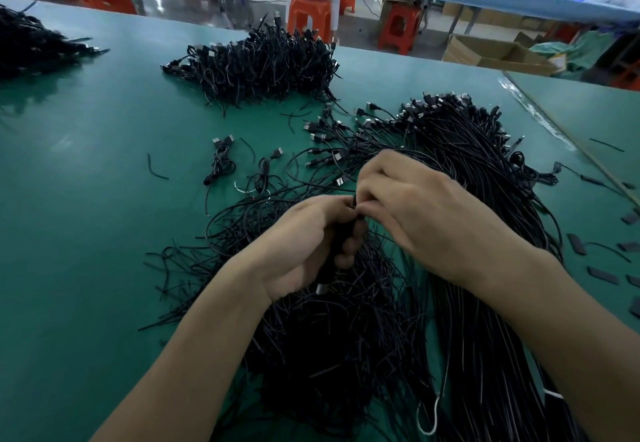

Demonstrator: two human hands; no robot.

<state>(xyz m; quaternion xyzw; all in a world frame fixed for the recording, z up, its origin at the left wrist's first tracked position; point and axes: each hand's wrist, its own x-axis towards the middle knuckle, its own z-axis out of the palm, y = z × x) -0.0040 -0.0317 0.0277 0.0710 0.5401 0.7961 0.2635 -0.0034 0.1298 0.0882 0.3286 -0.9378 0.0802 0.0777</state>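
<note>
In the head view, a coiled cable (328,268) was held upright in the left hand (304,251), whose fingers were curled round it, with a plug showing below the palm. The right hand (415,213) was set against the top of the coil, thumb and forefinger pinched on a short black tie (354,203). Whether the tie had been wound fully round could not be told, since the fingers hid it. The step was judged to be the binding of one coil, with the twist not yet finished. Of the whole job, much was judged done and much left. A large done pile (263,63) lay well beyond the hands, and two bound coils (220,161) lay beyond and left of the left hand. A thick sheaf of long cables (485,199) ran unbound under and to the right of the right hand, and loose cables (332,136) with plugs were spread just beyond both hands. Under the hands and wrists a tie heap (329,337) was spread on the green table (86,164). Flat black strips (576,244) were scattered well right of the right hand, and a dark pile (31,46) lay far left. Past the table's far edge, an orange stool (308,15) with a seated person and a box (491,57) were seen. Nothing was seen to block the hands, though snagging on the tangled heap beneath was judged possible.
</note>
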